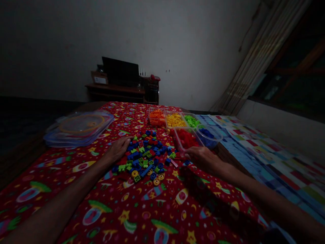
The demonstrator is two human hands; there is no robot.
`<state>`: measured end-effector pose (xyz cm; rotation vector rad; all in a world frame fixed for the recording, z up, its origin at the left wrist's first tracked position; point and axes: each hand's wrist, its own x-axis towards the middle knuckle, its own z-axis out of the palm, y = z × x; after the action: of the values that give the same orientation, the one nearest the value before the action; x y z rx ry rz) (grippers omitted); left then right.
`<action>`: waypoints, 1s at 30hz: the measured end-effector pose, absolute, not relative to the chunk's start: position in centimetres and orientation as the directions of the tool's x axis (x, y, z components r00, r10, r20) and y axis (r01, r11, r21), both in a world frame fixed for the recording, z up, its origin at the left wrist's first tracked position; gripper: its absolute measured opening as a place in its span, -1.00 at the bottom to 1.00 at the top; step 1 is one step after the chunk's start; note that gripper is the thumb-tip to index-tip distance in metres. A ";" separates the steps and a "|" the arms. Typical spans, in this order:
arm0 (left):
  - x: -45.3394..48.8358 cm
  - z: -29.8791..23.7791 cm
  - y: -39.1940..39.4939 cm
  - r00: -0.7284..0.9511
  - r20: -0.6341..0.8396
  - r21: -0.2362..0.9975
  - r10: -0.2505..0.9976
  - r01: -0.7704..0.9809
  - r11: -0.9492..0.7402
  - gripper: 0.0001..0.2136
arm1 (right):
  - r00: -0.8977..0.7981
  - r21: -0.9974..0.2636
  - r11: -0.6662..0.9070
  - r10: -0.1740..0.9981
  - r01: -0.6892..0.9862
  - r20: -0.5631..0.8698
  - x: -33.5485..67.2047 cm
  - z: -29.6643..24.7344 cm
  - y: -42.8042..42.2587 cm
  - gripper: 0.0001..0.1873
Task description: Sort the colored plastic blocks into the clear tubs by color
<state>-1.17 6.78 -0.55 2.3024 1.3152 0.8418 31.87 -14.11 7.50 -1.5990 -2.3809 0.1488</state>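
Note:
A mixed pile of toy building bricks (146,154), mostly blue and green with some red and yellow, lies on the red patterned cloth (106,203). My left hand (119,149) rests at the pile's left edge, fingers stretched toward the bricks; its fingertips are dim. Beside the near wall of the clear container of red bricks (186,139) is my right hand (203,157). Its fingers are curled together, and whatever is between them is hidden. A few round yellow pieces (156,181) lie at the pile's near edge.
Behind the pile stand clear containers of orange bricks (156,117), yellow bricks (175,119) and green bricks (191,121). A round tub of blue bricks (207,134) is at the right. Stacked plastic lids (81,127) lie left. A dark monitor (120,72) stands beyond.

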 end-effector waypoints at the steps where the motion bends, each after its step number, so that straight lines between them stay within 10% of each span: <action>1: -1.1 -0.5 6.8 0.389 0.319 0.568 0.865 0.652 -0.502 -0.41 | -0.350 -0.246 0.392 0.916 0.886 0.198 32.1 6.0 -15.5 -0.65; 10: -1.1 -0.6 7.0 0.397 0.329 0.563 0.857 0.646 -0.515 -0.41 | -0.156 -0.295 0.204 0.972 0.934 0.177 27.0 -1.4 -16.9 -0.30; 21: -1.0 -0.3 6.3 0.419 0.344 0.555 0.840 0.631 -0.542 -0.41 | -0.350 -0.272 0.467 0.854 0.841 0.385 21.3 -0.5 -12.1 -0.38; 30: -0.9 -0.5 6.6 0.418 0.356 0.554 0.836 0.626 -0.549 -0.43 | -0.118 -0.338 0.213 0.953 0.917 0.280 24.3 -1.6 -11.2 -0.36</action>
<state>-0.92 6.56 -0.52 2.3419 1.2587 0.8741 24.33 -11.24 -1.62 -1.7307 -2.0634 0.1119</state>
